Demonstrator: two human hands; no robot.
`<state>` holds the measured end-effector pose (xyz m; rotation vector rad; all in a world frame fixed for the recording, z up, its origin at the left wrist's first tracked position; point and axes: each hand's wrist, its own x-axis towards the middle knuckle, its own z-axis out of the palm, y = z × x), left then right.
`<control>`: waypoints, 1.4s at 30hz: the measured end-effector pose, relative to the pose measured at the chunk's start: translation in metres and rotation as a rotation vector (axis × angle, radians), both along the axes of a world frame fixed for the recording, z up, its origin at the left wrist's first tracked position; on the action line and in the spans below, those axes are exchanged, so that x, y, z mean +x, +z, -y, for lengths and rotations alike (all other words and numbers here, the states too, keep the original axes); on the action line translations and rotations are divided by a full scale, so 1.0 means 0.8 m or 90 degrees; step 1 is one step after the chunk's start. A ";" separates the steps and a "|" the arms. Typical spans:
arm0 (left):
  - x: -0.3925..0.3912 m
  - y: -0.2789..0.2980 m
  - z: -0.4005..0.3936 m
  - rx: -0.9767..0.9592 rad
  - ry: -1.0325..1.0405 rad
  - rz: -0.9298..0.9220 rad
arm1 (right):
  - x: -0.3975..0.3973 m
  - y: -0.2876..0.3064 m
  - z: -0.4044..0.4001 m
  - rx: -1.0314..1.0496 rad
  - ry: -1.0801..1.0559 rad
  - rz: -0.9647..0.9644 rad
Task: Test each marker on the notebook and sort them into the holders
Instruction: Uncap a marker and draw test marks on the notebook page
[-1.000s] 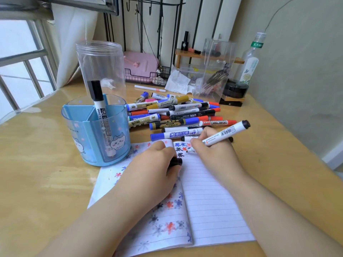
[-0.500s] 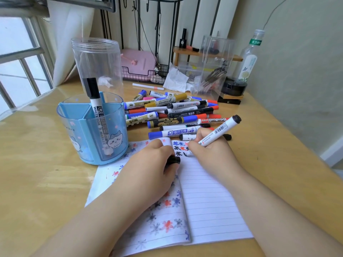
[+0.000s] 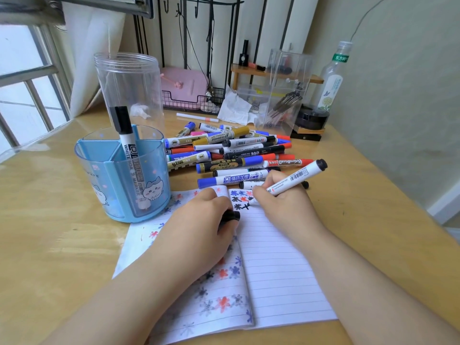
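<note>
Head: marker (image 3: 293, 179) tip on notebook (image 3: 281, 275)

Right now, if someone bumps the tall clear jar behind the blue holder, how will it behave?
The tall clear jar looks like thin plastic and holds only a bit of crumpled paper, so it is probably light. It stands upright and tall on the glossy table, so it may slide or tip easily. Being round, it would likely roll toward the marker pile.

Bare desk (image 3: 49, 245) runs along the left edge and near the right edge; the marker pile (image 3: 236, 155) and blue holder (image 3: 122, 175) crowd the middle toward the back.
</note>
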<state>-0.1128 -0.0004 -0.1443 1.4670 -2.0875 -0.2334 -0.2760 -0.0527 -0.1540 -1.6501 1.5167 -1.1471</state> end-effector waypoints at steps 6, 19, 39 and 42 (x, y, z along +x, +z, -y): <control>-0.001 0.002 0.000 0.003 0.002 0.001 | 0.003 0.004 -0.003 0.024 0.032 0.019; 0.003 0.000 0.002 -0.008 -0.011 -0.035 | 0.004 0.012 -0.011 -0.031 -0.003 0.044; -0.001 0.013 -0.004 0.043 -0.101 -0.259 | 0.015 0.038 -0.035 0.003 0.189 0.347; -0.001 0.013 -0.004 0.025 -0.105 -0.256 | 0.017 0.038 -0.036 0.039 0.197 0.351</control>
